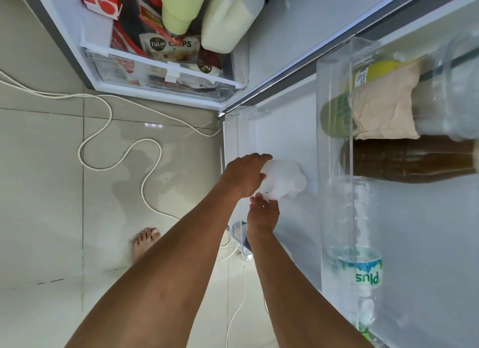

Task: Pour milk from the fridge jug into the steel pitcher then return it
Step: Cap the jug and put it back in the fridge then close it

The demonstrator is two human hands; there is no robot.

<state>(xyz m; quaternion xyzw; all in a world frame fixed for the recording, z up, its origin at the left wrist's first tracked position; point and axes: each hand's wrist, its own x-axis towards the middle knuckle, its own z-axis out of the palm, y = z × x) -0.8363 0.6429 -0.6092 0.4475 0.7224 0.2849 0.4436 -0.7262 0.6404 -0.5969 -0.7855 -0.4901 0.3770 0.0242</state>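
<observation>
Both hands' fingers [261,157] clasp the white jug [283,179] at the fridge door [285,130], beside shelved bottles [404,158].

Both arms are stretched forward; left hand [245,174] and right hand [263,213] are closed on the milk jug [283,182] (right one lower).

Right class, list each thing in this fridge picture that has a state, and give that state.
Fridge door: open.
White jug: held low at the door, both hands on it.
Left hand: gripping the jug.
Right hand: touching the jug's underside.
Water bottle: in the door shelf.
Brown bottle: in the door shelf, full.
</observation>
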